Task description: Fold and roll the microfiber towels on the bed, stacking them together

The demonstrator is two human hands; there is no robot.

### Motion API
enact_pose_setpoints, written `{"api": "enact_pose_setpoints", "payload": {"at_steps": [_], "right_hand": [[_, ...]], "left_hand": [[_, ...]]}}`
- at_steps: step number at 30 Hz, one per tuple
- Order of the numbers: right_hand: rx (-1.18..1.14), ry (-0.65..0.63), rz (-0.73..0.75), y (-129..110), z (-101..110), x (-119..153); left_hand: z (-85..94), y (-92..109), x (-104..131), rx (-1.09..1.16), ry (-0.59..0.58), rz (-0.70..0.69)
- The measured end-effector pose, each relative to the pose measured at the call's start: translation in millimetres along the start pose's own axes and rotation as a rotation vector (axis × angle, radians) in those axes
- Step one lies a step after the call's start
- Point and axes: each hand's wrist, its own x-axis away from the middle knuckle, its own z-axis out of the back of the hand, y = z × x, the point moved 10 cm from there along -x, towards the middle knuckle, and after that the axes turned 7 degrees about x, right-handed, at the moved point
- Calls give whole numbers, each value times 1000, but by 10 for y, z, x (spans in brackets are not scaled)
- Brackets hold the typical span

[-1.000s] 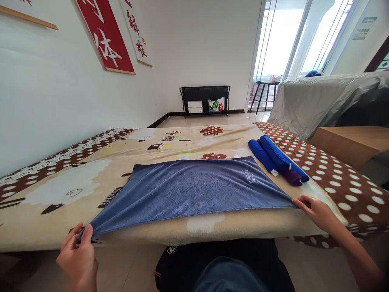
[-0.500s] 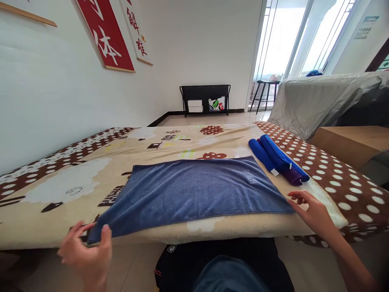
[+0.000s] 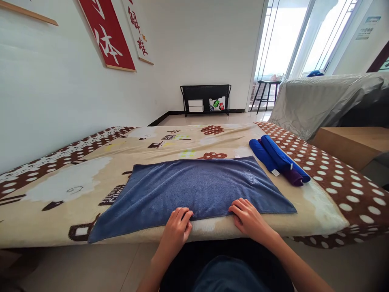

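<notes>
A blue-grey towel (image 3: 194,184) lies spread across the patterned blanket, its long near edge towards me and small lettering at its right end. My left hand (image 3: 179,221) is at that near edge, left of the middle, fingers curled over the hem and closed on it. Further right, my right hand (image 3: 246,215) has its fingers bent onto the same edge, pinching the cloth. Both thumbs are partly hidden under the hands. Beyond the towel's right end lie rolled towels (image 3: 275,156), blue and purple, with a white tag.
The beige blanket (image 3: 60,219) with brown polka-dot borders covers the bed. To the right stand a cardboard box (image 3: 349,142) and a plastic-draped piece of furniture (image 3: 319,97). A black rack (image 3: 205,95) and a stool (image 3: 266,87) stand at the back.
Both hands have come inward from the towel's two near corners to the middle of its near edge, and their fingers have closed there. The towel stays spread out.
</notes>
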Motion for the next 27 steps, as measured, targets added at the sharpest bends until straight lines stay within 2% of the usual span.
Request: {"api": "enact_pose_setpoints", "payload": {"at_steps": [7, 13, 17, 20, 22, 25, 27], "right_hand": [[-34, -3, 27, -9, -45, 16], [-160, -114, 14, -69, 33, 51], [-336, -192, 28, 19, 88, -68], [-303, -186, -43, 355, 57, -357], [-145, -204, -151, 714, -63, -606], [-35, -202, -270, 1190, -271, -986], [5, -196, -306, 1396, -402, -1201]], "left_hand": [[21, 24, -67, 54, -55, 6], [32, 57, -44, 132, -120, 45], [107, -7, -102, 247, -202, 91], [178, -172, -354, 258, -198, 127], [105, -342, -618, 202, -223, 147], [-259, -655, -1038, 80, -354, 184], [-528, -847, -1292, 44, -396, 201]]}}
